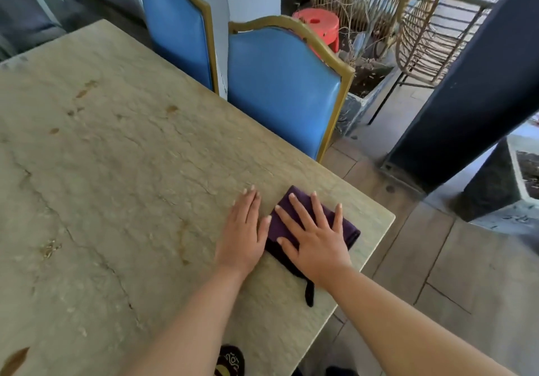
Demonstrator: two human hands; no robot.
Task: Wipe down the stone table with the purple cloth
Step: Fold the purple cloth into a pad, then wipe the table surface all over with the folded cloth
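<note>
A folded purple cloth (348, 231) lies near the right corner of the beige stone table (116, 171). My right hand (315, 235) rests flat on top of the cloth with fingers spread. My left hand (243, 229) lies flat on the bare stone just left of the cloth, its thumb touching the cloth's edge. A dark strap of the cloth (309, 294) trails toward the table's near edge. The stone shows brown stains and cracks across its left part.
Two blue chairs with gold frames (280, 84) (178, 31) stand along the table's far side. A red stool (320, 24), a rattan chair (431, 34) and a dark pillar (472, 98) stand beyond on the paved floor. The table's right edge drops off close to the cloth.
</note>
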